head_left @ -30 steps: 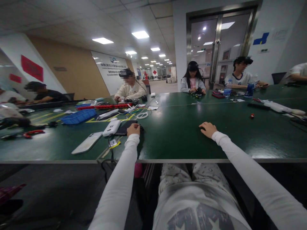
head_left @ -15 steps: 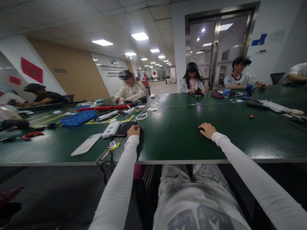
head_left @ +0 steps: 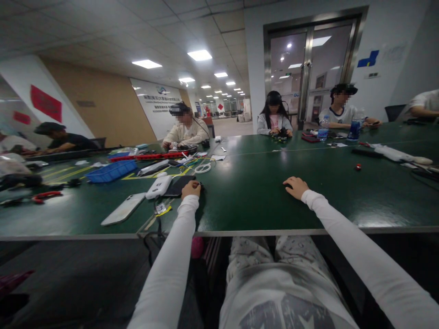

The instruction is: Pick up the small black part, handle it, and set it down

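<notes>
Table [head_left: 247,210]: smooth, glossy green. Left hand [head_left: 191,188]: fingers curled at flat, black pad [head_left: 176,186]; hold indeterminable. Right hand [head_left: 296,188]: fingers loosely bent, slightly spread; contents indeterminable.

Arms [head_left: 173,256] extended, left grip [head_left: 191,188] curls, right grip [head_left: 296,188] lies palm-down.

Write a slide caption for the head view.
Left hand by a flat black item, right hand on the green table.

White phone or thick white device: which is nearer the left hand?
The thick white device, lying between the white phone and the left hand; the phone is flatter and farther left.
</notes>
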The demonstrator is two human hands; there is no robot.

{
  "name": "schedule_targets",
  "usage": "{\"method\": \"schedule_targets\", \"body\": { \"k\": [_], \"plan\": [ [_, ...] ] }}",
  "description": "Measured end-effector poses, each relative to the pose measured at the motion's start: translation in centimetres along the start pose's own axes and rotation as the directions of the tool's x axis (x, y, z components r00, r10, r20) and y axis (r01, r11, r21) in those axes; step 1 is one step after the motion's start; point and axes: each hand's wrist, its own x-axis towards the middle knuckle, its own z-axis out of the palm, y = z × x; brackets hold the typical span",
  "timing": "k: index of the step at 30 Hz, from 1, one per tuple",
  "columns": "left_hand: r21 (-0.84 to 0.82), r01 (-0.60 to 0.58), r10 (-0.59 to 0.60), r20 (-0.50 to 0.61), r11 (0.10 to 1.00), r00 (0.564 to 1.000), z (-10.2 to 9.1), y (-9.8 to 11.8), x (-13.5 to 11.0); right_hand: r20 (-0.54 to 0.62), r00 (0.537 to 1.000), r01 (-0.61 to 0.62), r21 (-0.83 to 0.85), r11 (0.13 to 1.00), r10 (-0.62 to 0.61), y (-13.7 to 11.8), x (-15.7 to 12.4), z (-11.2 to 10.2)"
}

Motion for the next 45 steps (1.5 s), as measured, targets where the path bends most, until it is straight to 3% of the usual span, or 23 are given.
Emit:
{"method": "schedule_targets", "body": {
  "k": [19, 36, 41, 45],
  "plan": [
    [-0.003, 0.013, -0.013, 0.02, 1.0, 1.0, 0.0, -0.1, 0.1, -0.013, 1.0, 0.028, 0.026, 0.999, -0.028, 0.4, 0.1, 0.3],
    [-0.004, -0.046, 0.046, 0.026, 0.999, 0.999, 0.4, -0.4, 0.1, -0.026, 1.0, 0.017, 0.037, 0.999, -0.016, 0.4, 0.2, 0.4],
    [-0.012, -0.125, 0.125, 0.06, 0.992, 0.99, 1.3, 1.9, -1.0, -0.041, 0.999, 0.025, 0.05, 0.998, -0.023, 0.5, 0.4, 0.5],
    [-0.041, -0.252, 0.255, 0.099, 0.967, 0.962, 3.1, 6.5, -3.3, -0.057, 0.998, 0.035, 0.069, 0.997, -0.031, 0.5, 0.4, 0.4]
  ]
}}
